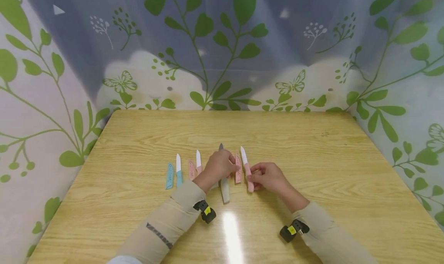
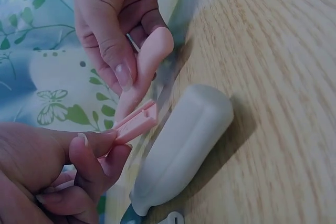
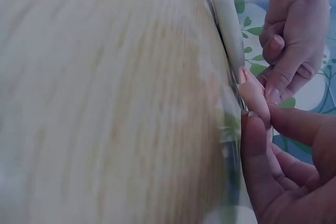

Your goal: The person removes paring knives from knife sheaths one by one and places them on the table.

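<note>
My left hand (image 1: 218, 165) pinches a pink knife sheath (image 1: 238, 173) between thumb and fingers; in the left wrist view the open end of the sheath (image 2: 137, 123) faces the right hand. With thumb and fingertips, my right hand (image 1: 272, 176) grips the handle of a pink knife (image 1: 249, 179), its white blade pointing away. Sheath and knife are side by side, a small gap between them in the head view. Under my left wrist lies a knife with a thick off-white handle (image 1: 225, 190) and a dark blade, partly covered by the hand.
Left of the hands lie a blue-handled knife (image 1: 179, 177), a blue sheath (image 1: 169, 176), another pink sheath (image 1: 191, 169) and another white-bladed pink knife (image 1: 198, 158), part hidden by my left arm. The wooden table (image 1: 329, 148) meets a leaf-patterned curtain (image 1: 222, 63) behind.
</note>
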The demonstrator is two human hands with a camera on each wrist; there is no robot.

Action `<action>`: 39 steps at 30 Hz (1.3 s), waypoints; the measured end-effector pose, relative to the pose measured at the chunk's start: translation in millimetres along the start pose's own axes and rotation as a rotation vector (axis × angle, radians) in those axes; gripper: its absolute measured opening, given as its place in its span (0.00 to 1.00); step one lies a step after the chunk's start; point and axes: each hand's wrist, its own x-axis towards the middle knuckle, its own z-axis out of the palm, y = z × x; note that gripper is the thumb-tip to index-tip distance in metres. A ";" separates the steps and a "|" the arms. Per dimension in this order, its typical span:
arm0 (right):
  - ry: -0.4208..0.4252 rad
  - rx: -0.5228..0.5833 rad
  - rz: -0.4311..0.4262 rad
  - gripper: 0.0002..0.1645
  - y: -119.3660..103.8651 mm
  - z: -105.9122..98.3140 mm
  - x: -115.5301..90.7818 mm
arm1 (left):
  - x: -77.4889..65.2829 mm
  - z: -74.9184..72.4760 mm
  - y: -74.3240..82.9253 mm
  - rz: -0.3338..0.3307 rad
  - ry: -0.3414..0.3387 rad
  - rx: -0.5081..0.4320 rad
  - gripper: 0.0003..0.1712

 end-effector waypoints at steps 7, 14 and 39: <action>0.019 -0.032 0.016 0.15 2.5 2.6 1.0 | 0.3 3.6 0.8 0.040 0.016 0.038 0.23; 0.058 -0.078 0.020 0.17 1.7 4.1 -0.3 | 1.4 9.7 -1.7 0.121 0.047 0.106 0.17; 0.046 -0.104 0.009 0.19 1.4 7.9 -0.5 | 0.9 19.2 3.0 0.243 0.096 0.388 0.10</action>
